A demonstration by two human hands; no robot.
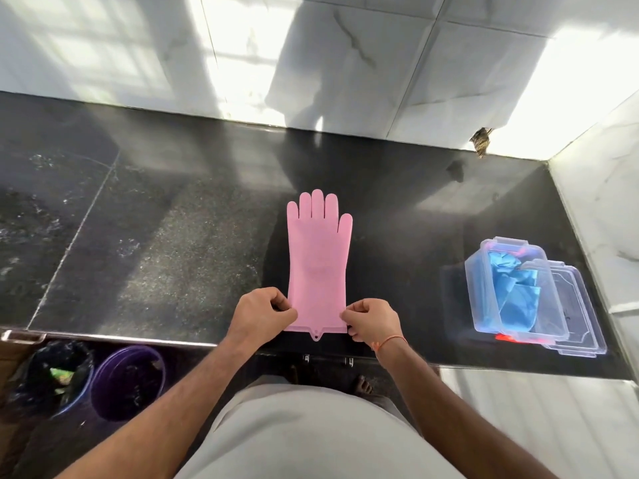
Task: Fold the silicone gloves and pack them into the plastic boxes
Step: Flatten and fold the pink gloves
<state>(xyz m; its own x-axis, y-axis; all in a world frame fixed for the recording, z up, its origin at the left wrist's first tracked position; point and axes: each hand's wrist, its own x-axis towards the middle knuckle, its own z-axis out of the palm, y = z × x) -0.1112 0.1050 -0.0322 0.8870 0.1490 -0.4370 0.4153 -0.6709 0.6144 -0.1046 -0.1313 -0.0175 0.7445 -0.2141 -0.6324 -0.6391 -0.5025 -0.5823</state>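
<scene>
Pink silicone glove (316,267) lies lengthwise away from me, fingers far, my left hand (262,314) and right hand (371,321) pinching its near cuff corners.

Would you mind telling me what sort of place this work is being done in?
Probably a home kitchen or utility area: a dark polished stone counter set against a white marble-tiled wall, with a purple bucket and a lined bin on the floor below.
</scene>
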